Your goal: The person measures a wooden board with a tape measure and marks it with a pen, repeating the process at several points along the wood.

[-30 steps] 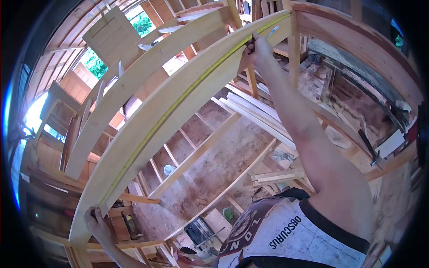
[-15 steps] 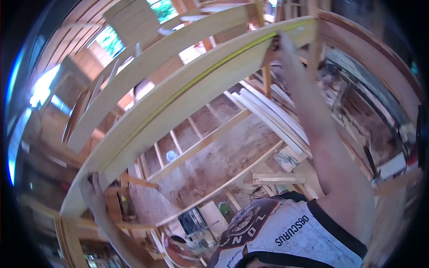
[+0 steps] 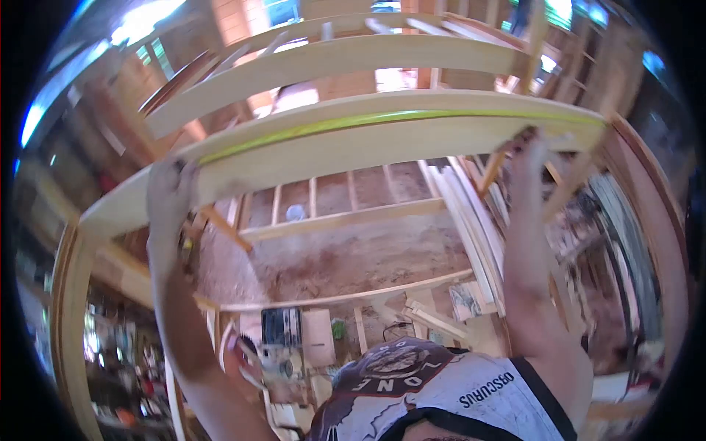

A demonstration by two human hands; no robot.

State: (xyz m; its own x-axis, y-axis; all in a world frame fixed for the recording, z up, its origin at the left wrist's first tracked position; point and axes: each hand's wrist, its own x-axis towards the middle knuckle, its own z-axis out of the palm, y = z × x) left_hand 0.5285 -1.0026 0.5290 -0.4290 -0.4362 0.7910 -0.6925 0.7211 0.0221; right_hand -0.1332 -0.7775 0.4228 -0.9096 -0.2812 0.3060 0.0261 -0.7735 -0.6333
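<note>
A yellow-green measuring tape [image 3: 353, 119] lies stretched along a long pale wooden beam [image 3: 331, 153] that crosses the view. At the tape's left end, my left hand [image 3: 173, 187] is closed on it against the beam, slightly blurred. Near the beam's right part, just below the tape, my right hand [image 3: 528, 147] has its fingers curled together at the lower edge. Something small and dark shows at those fingertips, too unclear to name. The tape runs on past my right hand towards the right end of the beam.
Behind the beam stands another curved-looking plank [image 3: 338, 62]. Below are floor framing [image 3: 353, 219], long white boards [image 3: 471, 228] and a dark-topped tool [image 3: 282, 327] near a round saw blade. Upright posts [image 3: 70, 316] stand at the left, and a brown panel [image 3: 654, 191] at the right.
The view has turned, so the beam now lies nearly level. My left hand is farther from the beam's left end than before. My right hand remains near the right part.
</note>
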